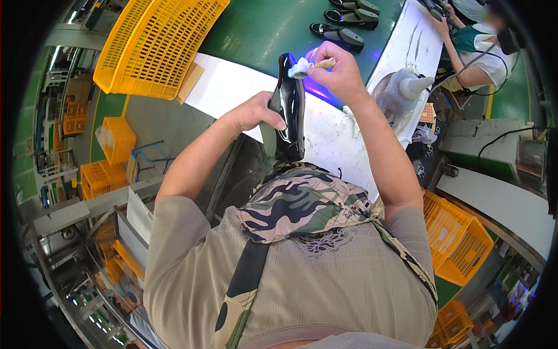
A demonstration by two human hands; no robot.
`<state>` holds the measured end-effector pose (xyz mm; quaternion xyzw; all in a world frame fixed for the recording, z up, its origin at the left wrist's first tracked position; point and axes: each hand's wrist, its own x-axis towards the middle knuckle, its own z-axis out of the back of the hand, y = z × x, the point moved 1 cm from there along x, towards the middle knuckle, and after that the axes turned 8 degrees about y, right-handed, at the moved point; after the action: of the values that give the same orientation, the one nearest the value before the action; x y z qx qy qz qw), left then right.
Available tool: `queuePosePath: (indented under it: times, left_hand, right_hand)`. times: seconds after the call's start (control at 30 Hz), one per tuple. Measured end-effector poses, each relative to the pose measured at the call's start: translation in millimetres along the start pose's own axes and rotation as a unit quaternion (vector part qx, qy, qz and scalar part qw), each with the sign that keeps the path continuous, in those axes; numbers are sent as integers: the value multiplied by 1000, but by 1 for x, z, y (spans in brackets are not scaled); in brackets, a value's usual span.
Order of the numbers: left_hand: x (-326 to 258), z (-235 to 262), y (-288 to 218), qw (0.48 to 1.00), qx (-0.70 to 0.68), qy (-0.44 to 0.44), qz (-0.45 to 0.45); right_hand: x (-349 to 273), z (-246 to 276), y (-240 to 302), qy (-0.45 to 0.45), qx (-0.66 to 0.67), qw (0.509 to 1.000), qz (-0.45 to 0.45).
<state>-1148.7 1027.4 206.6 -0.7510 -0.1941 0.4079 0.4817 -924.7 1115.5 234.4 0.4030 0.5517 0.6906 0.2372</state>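
- over the near edge of the white bench (pixel 340 150), the glossy black shoe (pixel 292 110) is standing on end, toe pointing away from the wearer, and a grey-green form, probably a last (pixel 269 139), is showing along its left side.
- the left hand (pixel 260 110) is clamping the shoe around its middle, thumb lying across the shiny upper.
- the right hand (pixel 340 72) is pinching the short yellowish handle of a white-tipped applicator (pixel 300 68); brush or wrapped cloth, i cannot tell.
- the white tip is meeting the shoe's right side near the toe; how hard it is pressing is not showing.
- so the two hands are working apart, one steadying, one applying or wiping, and this shoe is probably sitting mid-treatment.
- what is done: the upper is gleaming evenly where it is showing, but whether that is coming from this work or from the material itself, i cannot tell.
- what is left: the toe edge is seemingly getting attention now, and the hidden sides may be needing the same.
- beyond the bench, three more black shoes (pixel 343 36) are lying on the green belt (pixel 261 35); whether they are waiting or finished is not showing.
- a translucent squeeze bottle (pixel 414 88) is standing near the right forearm.
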Motion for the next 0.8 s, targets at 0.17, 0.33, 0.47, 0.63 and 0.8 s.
queuePosePath:
  times: [0.17,0.33,0.47,0.63,0.8]
  left_hand:
    - [-10,-5,10,992,-119,-29,-23]
    - [-20,-6,18,980,-182,-62,-43]
    - [-28,-14,29,966,-210,-128,-86]
    - [-40,-21,57,943,-244,-188,-127]
    - [-58,-30,80,906,-308,-226,-183]
  right_hand:
    - [-13,-19,-5,34,23,999,-8]
    - [-28,-29,-15,71,27,997,-28]
    - [-41,-31,-16,129,42,989,-60]
    - [-58,-19,-21,196,54,974,-99]
    - [-78,-27,-38,88,169,973,-131]
